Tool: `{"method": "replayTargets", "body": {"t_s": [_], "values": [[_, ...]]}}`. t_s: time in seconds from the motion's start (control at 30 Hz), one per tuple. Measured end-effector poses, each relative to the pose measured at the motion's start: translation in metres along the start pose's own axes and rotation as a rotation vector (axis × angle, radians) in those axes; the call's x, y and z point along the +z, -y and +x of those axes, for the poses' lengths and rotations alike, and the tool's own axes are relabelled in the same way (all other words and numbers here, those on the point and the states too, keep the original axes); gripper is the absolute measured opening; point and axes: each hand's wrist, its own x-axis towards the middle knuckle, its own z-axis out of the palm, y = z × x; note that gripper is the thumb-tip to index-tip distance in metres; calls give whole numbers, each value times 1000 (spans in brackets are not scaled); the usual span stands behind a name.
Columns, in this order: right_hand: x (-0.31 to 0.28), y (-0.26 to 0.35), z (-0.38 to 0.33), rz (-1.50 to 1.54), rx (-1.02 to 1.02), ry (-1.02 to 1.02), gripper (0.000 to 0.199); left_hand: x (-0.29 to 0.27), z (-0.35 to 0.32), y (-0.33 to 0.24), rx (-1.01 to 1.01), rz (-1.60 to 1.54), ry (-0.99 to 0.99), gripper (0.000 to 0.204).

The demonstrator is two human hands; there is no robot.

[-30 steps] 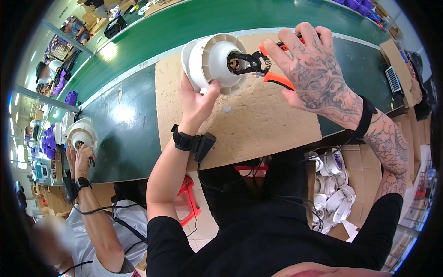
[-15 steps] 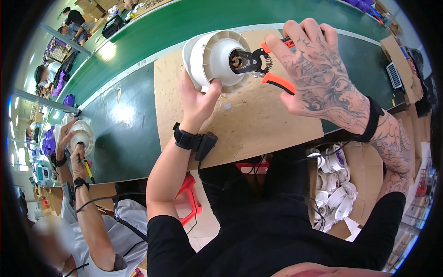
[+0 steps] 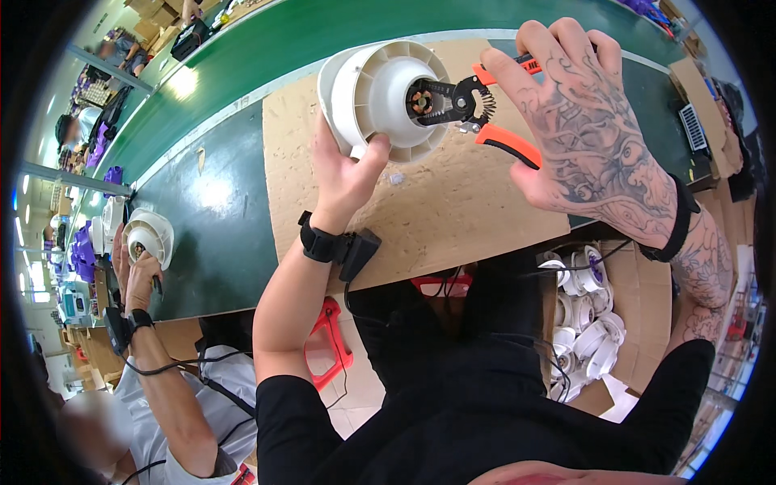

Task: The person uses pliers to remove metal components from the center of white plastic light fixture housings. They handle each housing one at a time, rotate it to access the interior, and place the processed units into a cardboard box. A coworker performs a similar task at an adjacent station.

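Note:
My left hand (image 3: 346, 171) grips a white round plastic housing (image 3: 380, 95) by its lower rim and holds it tilted above a chipboard work board (image 3: 453, 212). A small motor with copper windings (image 3: 420, 100) shows in the housing's centre. My right hand (image 3: 584, 133) squeezes orange-handled black pliers (image 3: 477, 105), whose black jaws reach into the centre opening at the motor. A black band with a small box sits on my left wrist (image 3: 339, 246).
A green conveyor belt (image 3: 218, 218) runs behind and left of the board. At the left, another person's hands (image 3: 133, 271) hold a similar white housing (image 3: 149, 234). A cardboard box of white parts (image 3: 586, 323) stands at my lower right. A red stool (image 3: 331, 343) is below.
The housing and pliers stay together in my hands with only a slight shift. The person at the left has lowered their white housing and now works on it with a tool.

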Motion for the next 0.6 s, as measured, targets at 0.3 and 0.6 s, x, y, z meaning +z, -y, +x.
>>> {"method": "replayTargets", "body": {"t_s": [0.3, 0.6], "values": [[2, 1, 1, -44, 15, 50, 80, 0, 1, -6, -60, -27, 11, 65], [9, -4, 3, -85, -14, 40, 86, 1, 0, -7, -27, 0, -1, 67]]}}
